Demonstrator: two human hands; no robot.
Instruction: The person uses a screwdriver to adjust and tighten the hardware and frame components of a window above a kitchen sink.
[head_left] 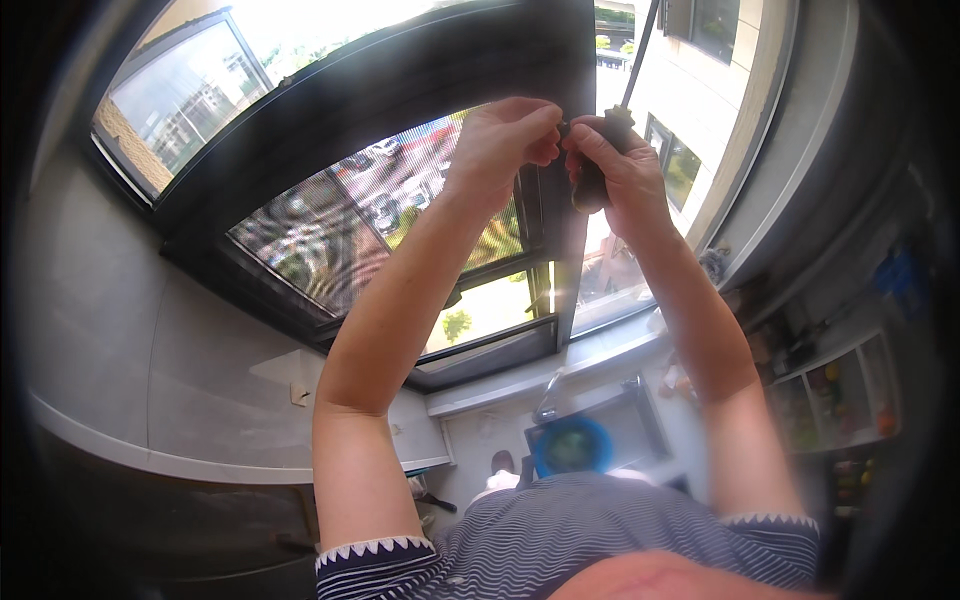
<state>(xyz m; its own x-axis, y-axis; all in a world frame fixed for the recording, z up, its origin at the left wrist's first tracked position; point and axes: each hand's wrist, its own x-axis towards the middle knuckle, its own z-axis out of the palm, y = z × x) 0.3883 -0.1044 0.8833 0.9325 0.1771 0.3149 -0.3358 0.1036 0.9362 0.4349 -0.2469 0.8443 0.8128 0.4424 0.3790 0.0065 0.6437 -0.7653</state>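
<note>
Both arms reach up in front of a dark window frame (400, 75). A screwdriver (592, 188) with a dark, thick handle rests in my right hand (635, 180), its long thin shaft pointing up past the fingers. My left hand (500, 145) is closed in a pinch, close beside the right fingertips. A tiny dark piece (563, 129) shows between the two hands, too small to name. Behind my left wrist is the window's mesh screen (330, 225), with the frame's upright bar just behind the hands.
Below the sill (510, 385) is a sink with a tap (546, 408) and a blue basin (572, 446). Grey tiled wall (210, 370) with a socket (299, 394) runs along the left. A shelf rack (840, 385) stands at the right. An outward-opened pane (195, 100) is at upper left.
</note>
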